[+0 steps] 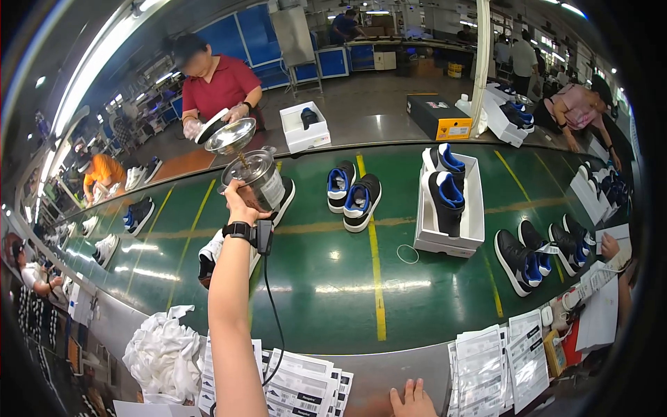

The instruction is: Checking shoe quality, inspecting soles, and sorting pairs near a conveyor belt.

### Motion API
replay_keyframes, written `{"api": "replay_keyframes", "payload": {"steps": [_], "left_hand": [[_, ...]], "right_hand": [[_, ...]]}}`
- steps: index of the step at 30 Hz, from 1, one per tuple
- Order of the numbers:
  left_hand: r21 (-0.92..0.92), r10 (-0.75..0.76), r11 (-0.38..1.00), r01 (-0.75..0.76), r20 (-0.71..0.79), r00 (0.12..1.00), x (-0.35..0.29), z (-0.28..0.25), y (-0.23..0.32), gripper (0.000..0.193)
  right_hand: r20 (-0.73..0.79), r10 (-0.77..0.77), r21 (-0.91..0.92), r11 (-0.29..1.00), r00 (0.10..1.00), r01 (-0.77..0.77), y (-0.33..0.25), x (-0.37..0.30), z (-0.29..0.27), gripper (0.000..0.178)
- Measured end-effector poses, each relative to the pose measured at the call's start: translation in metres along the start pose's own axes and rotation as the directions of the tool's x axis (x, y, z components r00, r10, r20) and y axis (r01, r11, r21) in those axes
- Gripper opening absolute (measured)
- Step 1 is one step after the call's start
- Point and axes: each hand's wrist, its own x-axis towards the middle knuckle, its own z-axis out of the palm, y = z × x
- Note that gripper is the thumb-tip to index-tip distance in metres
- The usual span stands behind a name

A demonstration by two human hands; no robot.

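Observation:
My left hand [240, 201] reaches out over the green conveyor, its fingers around the side of a shiny metal pot [262, 182] with a white label. Above the pot, a shallow round metal dish [231, 136] tilts on a thin brass-coloured stem. Behind it, a black shoe [285, 201] is partly hidden, and a white shoe [212, 249] lies beside my forearm. My right hand [413, 399] rests at the grey near edge, fingers apart and holding nothing. Printed label sheets [306, 382] lie between my arms, with another stack [479, 361] right of my right hand.
Black-and-blue shoes [361, 201] stand mid-conveyor; another pair sits in an open white box [472, 201]. More shoes [517, 260] stand at right. White cloths [163, 354] are heaped at near left. Across the belt, a gloved co-worker [221, 87] handles a shoe. A cable hangs from my wrist device.

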Motion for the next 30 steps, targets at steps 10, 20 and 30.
{"api": "replay_keyframes", "payload": {"steps": [10,20,30], "left_hand": [[-0.149,0.176,0.971,-0.189,-0.099,0.979,0.037,-0.015,0.018,0.052],[-0.091,0.171,0.981,-0.174,-0.038,0.984,0.059,-0.049,0.028,0.058],[0.043,0.164,0.986,-0.162,-0.049,0.985,0.044,-0.041,0.023,0.071]], "right_hand": [[0.053,0.024,0.002,1.000,0.998,-0.024,-0.004,0.005,-0.007,0.095],[0.007,0.026,0.010,1.000,1.000,-0.026,-0.006,0.009,0.002,0.094],[-0.039,0.051,-0.033,0.998,0.998,-0.052,-0.014,0.011,0.004,0.094]]}}
